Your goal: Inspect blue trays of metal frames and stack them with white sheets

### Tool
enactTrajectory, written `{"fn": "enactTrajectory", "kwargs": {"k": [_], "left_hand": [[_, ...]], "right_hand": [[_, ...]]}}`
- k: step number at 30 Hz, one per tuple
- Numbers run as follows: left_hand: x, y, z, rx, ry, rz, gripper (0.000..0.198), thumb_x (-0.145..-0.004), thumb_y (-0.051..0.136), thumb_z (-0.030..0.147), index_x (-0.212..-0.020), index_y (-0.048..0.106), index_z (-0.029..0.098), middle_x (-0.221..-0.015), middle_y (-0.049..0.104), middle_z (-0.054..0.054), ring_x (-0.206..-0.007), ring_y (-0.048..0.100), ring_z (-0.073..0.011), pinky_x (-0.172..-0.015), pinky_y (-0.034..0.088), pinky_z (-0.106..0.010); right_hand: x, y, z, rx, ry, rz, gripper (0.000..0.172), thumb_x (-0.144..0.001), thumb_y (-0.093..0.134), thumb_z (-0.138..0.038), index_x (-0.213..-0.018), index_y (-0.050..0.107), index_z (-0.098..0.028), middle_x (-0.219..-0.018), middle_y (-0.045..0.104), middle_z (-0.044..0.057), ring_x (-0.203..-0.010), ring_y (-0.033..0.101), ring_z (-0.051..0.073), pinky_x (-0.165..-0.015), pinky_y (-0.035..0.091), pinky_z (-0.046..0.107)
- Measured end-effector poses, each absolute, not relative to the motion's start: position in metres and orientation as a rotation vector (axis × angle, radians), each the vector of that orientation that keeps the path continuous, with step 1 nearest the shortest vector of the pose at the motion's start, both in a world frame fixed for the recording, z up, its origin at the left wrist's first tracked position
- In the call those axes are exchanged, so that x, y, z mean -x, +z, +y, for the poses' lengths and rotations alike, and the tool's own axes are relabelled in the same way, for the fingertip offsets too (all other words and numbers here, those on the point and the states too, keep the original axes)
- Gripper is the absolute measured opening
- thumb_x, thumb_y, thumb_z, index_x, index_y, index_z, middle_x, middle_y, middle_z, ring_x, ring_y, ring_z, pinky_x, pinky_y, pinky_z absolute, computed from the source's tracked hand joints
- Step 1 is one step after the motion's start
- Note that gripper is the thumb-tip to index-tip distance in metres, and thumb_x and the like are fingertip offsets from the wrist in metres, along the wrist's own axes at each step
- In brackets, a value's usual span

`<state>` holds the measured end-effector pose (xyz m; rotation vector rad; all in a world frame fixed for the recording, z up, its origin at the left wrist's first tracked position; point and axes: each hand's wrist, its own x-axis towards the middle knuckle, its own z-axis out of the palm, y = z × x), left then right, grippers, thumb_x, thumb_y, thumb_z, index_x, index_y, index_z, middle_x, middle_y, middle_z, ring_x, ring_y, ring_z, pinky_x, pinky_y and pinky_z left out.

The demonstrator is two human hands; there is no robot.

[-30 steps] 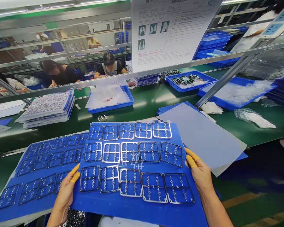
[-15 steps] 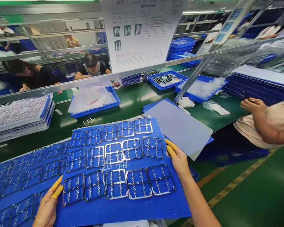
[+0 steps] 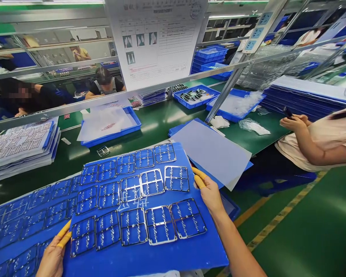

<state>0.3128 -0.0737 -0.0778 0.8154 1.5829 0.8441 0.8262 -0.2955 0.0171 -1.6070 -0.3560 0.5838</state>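
Observation:
I hold a blue corrugated board (image 3: pixel 150 256) by its two side edges. My left hand (image 3: pixel 53 256), with yellow finger cots, grips the left edge near the bottom of the view. My right hand (image 3: pixel 209 192), also with yellow cots, grips the right edge. Several square metal frames (image 3: pixel 138 200) lie in rows on the board. It hovers over a second blue board (image 3: pixel 20 221) that carries more frames and lies on the green bench.
A grey sheet (image 3: pixel 212 152) on blue boards lies right of my board. Blue trays (image 3: pixel 112 123) and a stack of loaded sheets (image 3: pixel 17 144) sit further back. A person in a pink top (image 3: pixel 320 140) sits at right. A hanging paper (image 3: pixel 158 38) is overhead.
The view has swung to the right, bringing the seated person into sight. The board in my hands sits lower and further left in the picture; both grips are unchanged.

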Motion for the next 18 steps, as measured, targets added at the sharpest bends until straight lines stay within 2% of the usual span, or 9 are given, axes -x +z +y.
{"fn": "enactTrajectory", "kwargs": {"k": [5, 9, 14, 18], "left_hand": [[-0.32, -0.071, -0.079, -0.798, 0.832, 1.548, 0.051, -0.06, 0.082, 0.025, -0.11, 0.076, 0.023, -0.101, 0.081, -0.006, -0.124, 0.065, -0.0303, -0.114, 0.042, -0.045], [-0.329, -0.061, -0.082, -0.795, 0.855, 1.537, 0.046, -0.066, 0.08, 0.023, -0.111, 0.075, 0.024, -0.105, 0.08, -0.005, -0.124, 0.065, -0.0275, -0.117, 0.039, -0.044], [-0.333, -0.059, -0.084, -0.799, 0.885, 1.527, 0.044, -0.066, 0.079, 0.022, -0.11, 0.076, 0.022, -0.101, 0.081, -0.006, -0.118, 0.069, -0.0285, -0.113, 0.044, -0.046], [-0.333, -0.057, -0.086, -0.814, 0.896, 1.485, 0.046, -0.067, 0.081, 0.025, -0.113, 0.076, 0.025, -0.106, 0.08, -0.005, -0.12, 0.067, -0.0294, -0.117, 0.038, -0.049]], "right_hand": [[-0.829, 0.012, -0.297, 1.62, 0.592, -0.349, 0.06, -0.075, 0.074, -0.054, -0.125, 0.074, -0.019, -0.066, 0.062, 0.001, -0.053, 0.045, 0.016, -0.049, 0.036, 0.031], [-0.833, 0.005, -0.297, 1.591, 0.613, -0.372, 0.06, -0.076, 0.073, -0.055, -0.125, 0.073, -0.019, -0.069, 0.063, 0.002, -0.054, 0.046, 0.016, -0.049, 0.035, 0.03], [-0.84, -0.005, -0.298, 1.592, 0.616, -0.377, 0.057, -0.076, 0.073, -0.053, -0.122, 0.073, -0.019, -0.063, 0.058, -0.001, -0.052, 0.043, 0.015, -0.047, 0.033, 0.029], [-0.842, -0.011, -0.301, 1.618, 0.589, -0.358, 0.055, -0.074, 0.075, -0.052, -0.117, 0.074, -0.019, -0.065, 0.061, 0.0, -0.052, 0.045, 0.015, -0.047, 0.034, 0.028]]}}
